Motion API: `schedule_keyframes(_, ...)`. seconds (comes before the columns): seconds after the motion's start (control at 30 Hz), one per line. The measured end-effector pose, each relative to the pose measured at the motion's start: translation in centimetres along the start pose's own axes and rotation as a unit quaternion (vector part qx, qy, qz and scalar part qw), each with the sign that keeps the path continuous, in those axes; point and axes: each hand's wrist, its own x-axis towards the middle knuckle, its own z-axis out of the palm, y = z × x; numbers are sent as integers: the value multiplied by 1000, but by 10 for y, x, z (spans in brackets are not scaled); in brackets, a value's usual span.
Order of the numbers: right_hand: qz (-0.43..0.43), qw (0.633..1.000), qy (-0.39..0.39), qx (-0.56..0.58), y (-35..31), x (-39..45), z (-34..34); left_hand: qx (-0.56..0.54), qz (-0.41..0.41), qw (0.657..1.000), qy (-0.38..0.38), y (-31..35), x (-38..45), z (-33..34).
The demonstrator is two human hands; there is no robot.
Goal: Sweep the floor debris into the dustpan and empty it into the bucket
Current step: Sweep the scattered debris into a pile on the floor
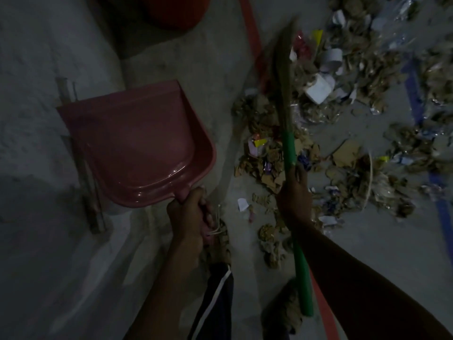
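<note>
A pink dustpan (137, 143) hangs above the dim floor, its pan empty. My left hand (190, 214) grips its short handle from below. My right hand (295, 192) grips the green handle of a broom (289, 148), whose straw bristles reach up over the debris (348, 133), blurred. The debris is a wide scatter of cardboard scraps, paper bits and wrappers on the floor to the right of the dustpan. A red bucket (176, 8) shows partly at the top edge.
Metal rods (81, 155) lie on the floor under the dustpan's left side. A red strip (250, 28) and a blue strip (416, 106) run across the floor. My foot in a sandal (220, 244) stands below my left hand.
</note>
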Motion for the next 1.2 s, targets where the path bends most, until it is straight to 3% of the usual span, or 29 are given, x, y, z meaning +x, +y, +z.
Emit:
schedule_keyframes(0.2, -117, 990, -64, -51, 28, -43, -6, 45, 23, 998, -23, -21, -13, 5)
schedule_keyframes(0.37, -63, 981, -153, -104, 65, -65, -7, 65, 37, 997, -27, -44, -29, 7)
schedule_keyframes(0.5, 13, 994, -101, -33, 105, -60, -15, 61, 23, 997, -31, -66, -42, 9)
schedule_keyframes(0.7, 92, 995, 0, -32, 154, -36, -57, 64, 20, 998, -13, -100, -65, 14)
schedule_keyframes(0.97, 0, 999, 19, -31, 199, -72, -90, 60, 38, 996, -46, -150, -110, 14)
schedule_keyframes(1.2, -55, 998, 7, 11, 215, -122, -89, 48, 62, 997, -28, -183, -157, 14)
